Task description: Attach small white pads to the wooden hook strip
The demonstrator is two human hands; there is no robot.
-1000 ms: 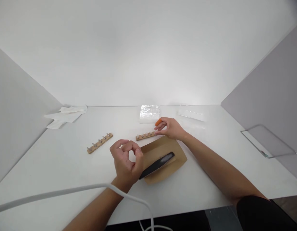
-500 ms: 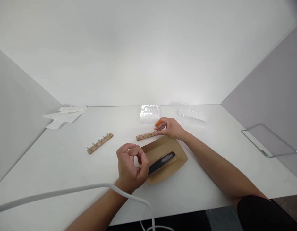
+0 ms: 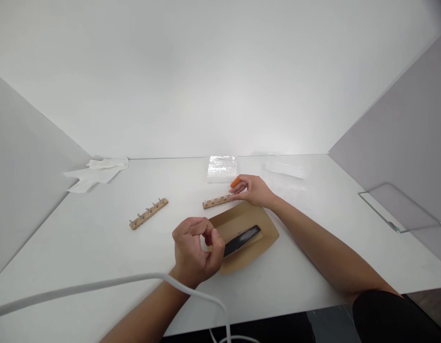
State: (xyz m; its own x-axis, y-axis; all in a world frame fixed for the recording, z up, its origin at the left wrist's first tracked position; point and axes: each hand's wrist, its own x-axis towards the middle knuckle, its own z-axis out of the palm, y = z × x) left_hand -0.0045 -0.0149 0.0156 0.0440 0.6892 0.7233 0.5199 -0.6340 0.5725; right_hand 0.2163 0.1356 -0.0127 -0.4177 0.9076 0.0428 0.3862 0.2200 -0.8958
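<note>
A wooden hook rack [image 3: 216, 201] meets the fingertips of the loosely curled right hand [image 3: 252, 190]; the left hand [image 3: 195, 250] hovers pinched, holding nothing visible.

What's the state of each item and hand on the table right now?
left hand: curled, fingertips pinched, above the near end of the black strip; contents not visible.
right hand: orange-capped fingertip, touching the right end of the near hook rack.
near hook rack: flat, beside the brown card.
far hook rack: flat, untouched.
black strip: lying on the brown card.
plastic bag: closed, flat.
glass sheet: flat, at right.
</note>
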